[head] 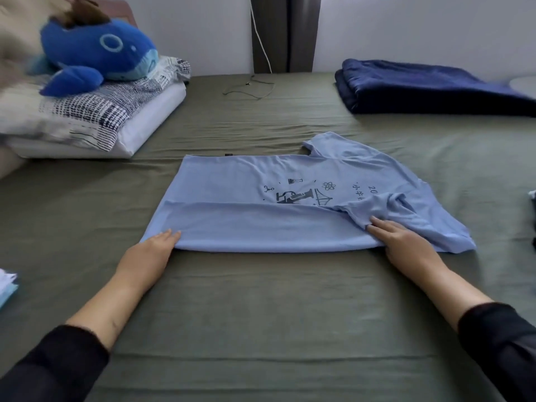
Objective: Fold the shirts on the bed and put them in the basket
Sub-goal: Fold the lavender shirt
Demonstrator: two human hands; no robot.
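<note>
Head view: the light blue shirt lies flat on the bed, its near third folded over. The left hand rests at the hem corner, fingers straight and together; the right hand presses the doubled-back sleeve, fingers flat. Beyond those fingers the sleeve sits rumpled and could bunch or spring open once released, skewing the next fold. No basket shows.
</note>
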